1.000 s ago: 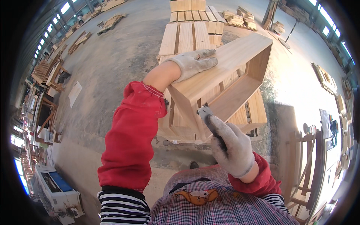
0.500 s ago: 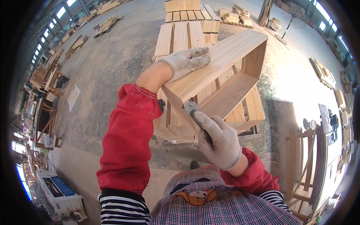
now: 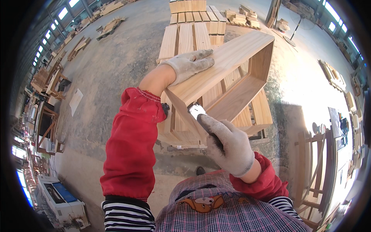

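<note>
A pale wooden box frame, open through its middle, stands tilted on a stack of wooden pieces. My left hand, in a soiled white glove, lies on its top board with the fingers stretched out; the thumb is hidden. In my gloved right hand is a putty knife, the index finger extended along it. Dark matter clings to the blade's tip, which is at the frame's near corner. The handle is mostly hidden by the glove. A small dark lump shows beside my left sleeve; what it is I cannot tell.
Beneath and behind the frame are slatted wooden pieces, stacked further back too. A wooden rack stands at the right, a white machine at the lower left. Lumber piles and a standing fan are farther off.
My right hand has moved slightly right and down, and the putty knife's blade now catches bright light. The frame and my left hand have shifted very slightly left.
</note>
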Tool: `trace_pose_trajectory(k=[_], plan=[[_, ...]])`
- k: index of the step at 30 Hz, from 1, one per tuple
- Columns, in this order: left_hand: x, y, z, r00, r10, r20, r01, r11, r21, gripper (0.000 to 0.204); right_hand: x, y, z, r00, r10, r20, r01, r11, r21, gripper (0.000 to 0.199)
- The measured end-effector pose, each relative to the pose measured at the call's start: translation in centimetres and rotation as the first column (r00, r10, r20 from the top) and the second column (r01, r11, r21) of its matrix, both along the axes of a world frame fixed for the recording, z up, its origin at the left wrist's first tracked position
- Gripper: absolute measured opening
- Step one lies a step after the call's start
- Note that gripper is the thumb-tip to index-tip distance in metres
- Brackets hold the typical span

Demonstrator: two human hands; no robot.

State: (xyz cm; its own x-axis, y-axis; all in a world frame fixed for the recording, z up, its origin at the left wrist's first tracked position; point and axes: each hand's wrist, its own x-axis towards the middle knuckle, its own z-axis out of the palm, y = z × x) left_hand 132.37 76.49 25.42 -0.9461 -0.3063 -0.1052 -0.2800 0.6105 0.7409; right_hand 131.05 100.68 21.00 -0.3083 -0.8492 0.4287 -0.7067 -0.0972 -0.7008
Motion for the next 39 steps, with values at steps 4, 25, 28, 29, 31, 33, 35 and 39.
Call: trace_pose_trajectory(k=[4,25,28,29,31,33,35,39], plan=[[0.0,0.2,0.3,1.0,-0.007,0.004,0.007,1.0,0.009,0.076,-0.1,0.2,0.5,1.0,0.008,-0.03,-0.005,0.997,0.082,0.05],[-0.2,0.1,-0.1,1.0,-0.006,-0.007,0.006,1.0,-0.011,0.073,0.1,0.7,2.9,0.992,-0.031,-0.123,0.053,0.982,0.183,0.04],[-0.4,-0.2,-0.4,1.0,-0.016,0.011,0.015,1.0,0.026,0.073,0.0,0.7,3.4,0.993,-0.036,-0.117,0.053,0.987,0.15,0.041],[-0.5,-0.3,-0.6,1.0,-0.006,-0.006,0.006,1.0,0.002,0.069,0.0,0.5,3.5,0.992,-0.043,-0.115,0.058,0.989,0.135,0.042],[-0.5,-0.2,-0.9,0.999,0.017,-0.033,-0.019,0.998,-0.053,0.062,0.3,0.5,3.2,0.991,-0.044,-0.127,0.068,0.98,0.186,0.043],[-0.6,-0.5,-1.1,0.997,-0.004,-0.082,-0.007,0.991,-0.132,0.06,0.5,0.7,2.6,0.991,-0.032,-0.128,0.062,0.968,0.242,0.045],[-0.3,-0.9,-1.5,0.993,-0.009,-0.114,-0.007,0.99,-0.144,0.058,1.0,1.1,1.7,0.993,-0.002,-0.116,0.038,0.952,0.304,0.046],[-1.4,-1.1,-1.7,0.988,-0.001,-0.152,-0.006,0.999,-0.046,0.052,0.2,3.4,-3.8,0.996,0.062,-0.064,-0.019,0.848,0.529,0.046]])
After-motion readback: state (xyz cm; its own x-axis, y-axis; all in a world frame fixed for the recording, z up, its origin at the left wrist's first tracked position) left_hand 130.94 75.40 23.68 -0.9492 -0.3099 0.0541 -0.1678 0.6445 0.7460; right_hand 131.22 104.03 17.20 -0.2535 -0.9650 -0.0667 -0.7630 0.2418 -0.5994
